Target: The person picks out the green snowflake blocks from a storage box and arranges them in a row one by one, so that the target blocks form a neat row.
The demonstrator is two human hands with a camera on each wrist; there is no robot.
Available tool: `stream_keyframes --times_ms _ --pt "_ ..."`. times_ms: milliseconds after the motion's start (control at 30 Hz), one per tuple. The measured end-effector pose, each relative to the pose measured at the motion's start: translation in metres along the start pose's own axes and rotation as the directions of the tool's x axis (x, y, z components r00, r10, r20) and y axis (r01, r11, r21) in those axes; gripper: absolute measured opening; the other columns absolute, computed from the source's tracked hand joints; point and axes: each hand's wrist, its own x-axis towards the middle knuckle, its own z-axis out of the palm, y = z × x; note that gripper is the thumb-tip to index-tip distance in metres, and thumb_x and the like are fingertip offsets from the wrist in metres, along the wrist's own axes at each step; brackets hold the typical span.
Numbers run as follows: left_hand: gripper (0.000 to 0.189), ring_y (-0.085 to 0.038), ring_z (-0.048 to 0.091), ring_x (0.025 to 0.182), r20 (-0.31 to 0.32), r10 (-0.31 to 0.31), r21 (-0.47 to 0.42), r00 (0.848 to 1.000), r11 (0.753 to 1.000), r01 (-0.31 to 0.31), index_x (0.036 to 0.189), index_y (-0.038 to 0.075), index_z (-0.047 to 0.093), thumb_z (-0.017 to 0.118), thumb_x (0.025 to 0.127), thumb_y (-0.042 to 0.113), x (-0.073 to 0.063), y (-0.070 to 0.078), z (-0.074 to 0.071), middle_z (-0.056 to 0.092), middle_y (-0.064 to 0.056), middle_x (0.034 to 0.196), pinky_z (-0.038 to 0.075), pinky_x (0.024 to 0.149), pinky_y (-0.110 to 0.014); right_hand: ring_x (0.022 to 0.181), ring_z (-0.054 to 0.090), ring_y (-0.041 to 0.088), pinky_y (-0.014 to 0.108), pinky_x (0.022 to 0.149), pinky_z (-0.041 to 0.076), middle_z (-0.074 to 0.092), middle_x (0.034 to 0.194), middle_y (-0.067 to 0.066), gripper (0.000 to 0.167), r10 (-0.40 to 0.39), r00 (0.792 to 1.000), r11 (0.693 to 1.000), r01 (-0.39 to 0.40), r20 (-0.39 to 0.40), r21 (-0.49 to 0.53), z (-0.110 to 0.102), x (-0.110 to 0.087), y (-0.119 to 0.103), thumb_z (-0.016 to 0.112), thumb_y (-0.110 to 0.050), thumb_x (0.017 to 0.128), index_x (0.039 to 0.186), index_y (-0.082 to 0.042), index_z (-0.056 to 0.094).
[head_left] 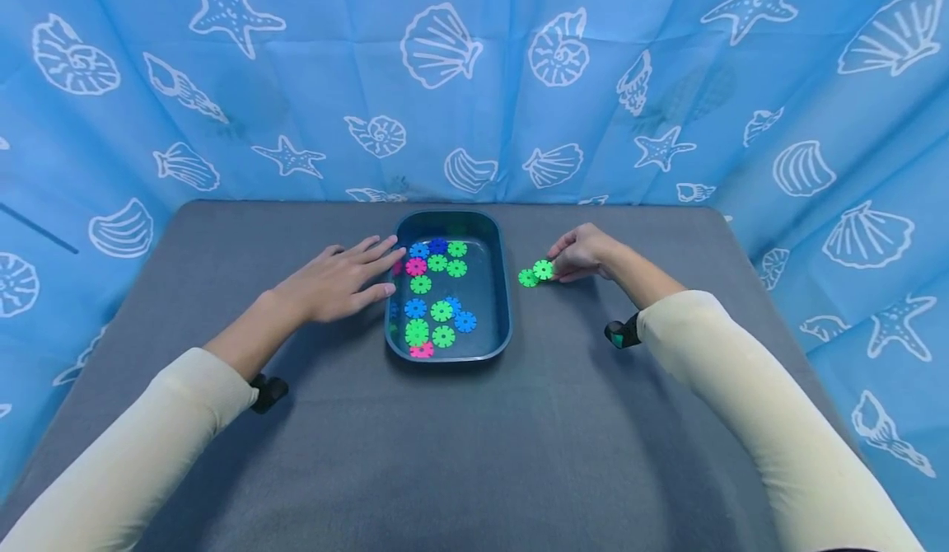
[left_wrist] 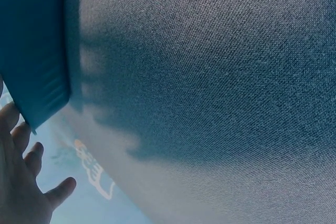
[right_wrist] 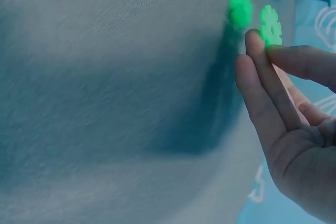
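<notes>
Right of the tray, my right hand [head_left: 583,253] pinches a green notched plastic disc [right_wrist: 271,24] between thumb and fingertips. Just beyond it a second green disc [right_wrist: 241,6] lies on the cloth, partly overlapped by the held one in the head view. My left hand [head_left: 337,282] is spread with straight fingers, its fingertips at the left rim of a dark blue tray [head_left: 507,288]. Inside the tray are several green discs [head_left: 443,336], several blue discs [head_left: 465,321] and a few pink discs [head_left: 416,266], some overlapping.
A grey cloth [head_left: 460,445] covers the table. Behind it and at both sides hangs a blue curtain [head_left: 504,115] with white shell and starfish prints. A black wrist device [head_left: 268,393] is on the left arm, another wrist device [head_left: 623,332] on the right.
</notes>
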Motion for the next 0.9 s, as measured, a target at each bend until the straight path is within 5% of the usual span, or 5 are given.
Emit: stream_keyframes --times_ms 400,900 --pt "0.068 -0.036 0.012 0.151 -0.001 -0.007 0.002 1.0 1.0 0.007 0.16 0.018 0.022 0.045 0.104 0.049 0.001 0.001 0.001 0.014 -0.009 0.166 0.021 0.112 -0.068 0.084 0.075 0.022 0.038 0.082 0.059 0.073 0.093 0.017 0.026 0.036 0.998 0.999 -0.037 -0.047 -0.014 -0.004 0.001 0.021 0.063 0.004 0.091 0.115 0.011 0.059" --pt "0.067 -0.035 0.011 0.152 0.002 -0.006 0.002 1.0 1.0 0.006 0.16 0.018 0.022 0.044 0.104 0.048 0.0 0.002 0.0 0.014 -0.009 0.166 0.021 0.112 -0.068 0.076 0.072 0.016 0.035 0.077 0.06 0.071 0.087 0.013 0.022 0.031 0.994 0.997 -0.039 -0.101 -0.069 -0.001 0.004 0.021 0.061 0.002 0.092 0.113 0.01 0.061"
